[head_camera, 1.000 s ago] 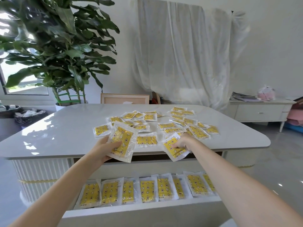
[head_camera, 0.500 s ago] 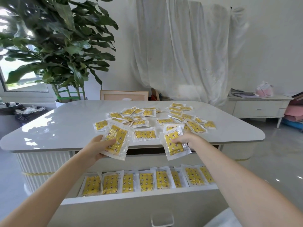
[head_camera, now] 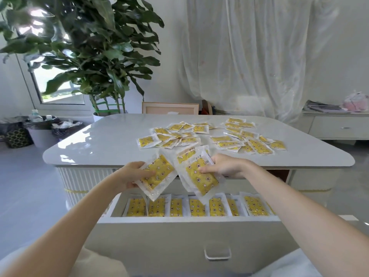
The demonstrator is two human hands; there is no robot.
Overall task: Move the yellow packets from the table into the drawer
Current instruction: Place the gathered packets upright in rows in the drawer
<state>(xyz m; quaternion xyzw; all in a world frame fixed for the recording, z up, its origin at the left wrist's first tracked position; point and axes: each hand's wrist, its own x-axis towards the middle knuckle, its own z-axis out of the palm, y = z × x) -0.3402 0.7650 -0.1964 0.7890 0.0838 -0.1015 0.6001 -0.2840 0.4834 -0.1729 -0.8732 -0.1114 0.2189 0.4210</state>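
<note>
A leafy plant [head_camera: 89,47] is standing behind the white desk [head_camera: 99,144], whose drawer [head_camera: 179,240] is hanging open below the near edge. Loose yellow packets [head_camera: 257,145] are lying scattered over the far half of the desk, and a row of packets [head_camera: 196,206] is sitting side by side inside the drawer. Both hands are hovering above the open drawer, just in front of the desk edge. The left hand [head_camera: 129,174] is gripping one packet [head_camera: 159,174], fingers curled round its edge. The right hand [head_camera: 223,166] is pinching another packet [head_camera: 201,178], tilted, its lower corner hanging over the row.
</note>
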